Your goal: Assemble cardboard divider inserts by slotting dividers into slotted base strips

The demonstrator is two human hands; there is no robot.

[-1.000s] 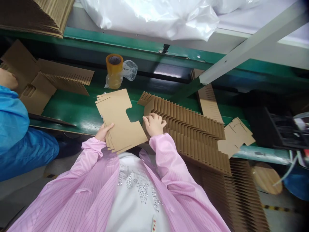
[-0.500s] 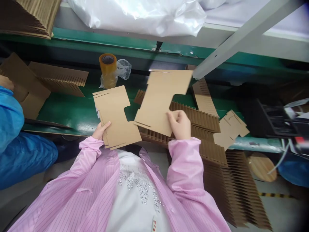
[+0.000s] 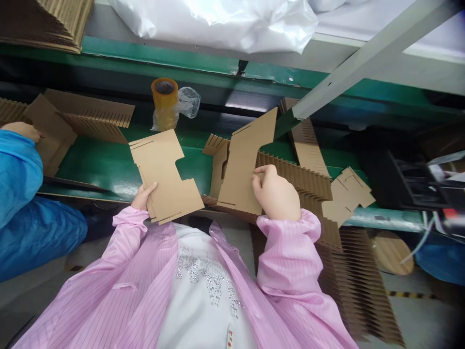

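Note:
My left hand (image 3: 144, 196) grips a few stacked, notched cardboard sheets (image 3: 165, 177) by their left edge, thumb on top. Slits run along their upper and lower ends. My right hand (image 3: 276, 191) pinches the right edge of a single notched cardboard sheet (image 3: 245, 167), which is tilted steeply. Its lower edge is at the near end of a row of slotted cardboard dividers (image 3: 301, 177); I cannot tell whether its slits are engaged. Just left of it stands a comb-edged cardboard strip (image 3: 217, 145), partly hidden by the sheet.
A tape roll (image 3: 164, 102) with crumpled film stands on the green bench (image 3: 109, 165). A co-worker's hand (image 3: 22, 130) touches cardboard at left. A sloping metal post (image 3: 341, 68) crosses the right. More cardboard sheets (image 3: 347, 196) lie near a black bin (image 3: 414, 174).
My right hand has turned its sheet from nearly flat to steeply tilted and lowered it toward the dividers. My left hand has shifted slightly left with its stack.

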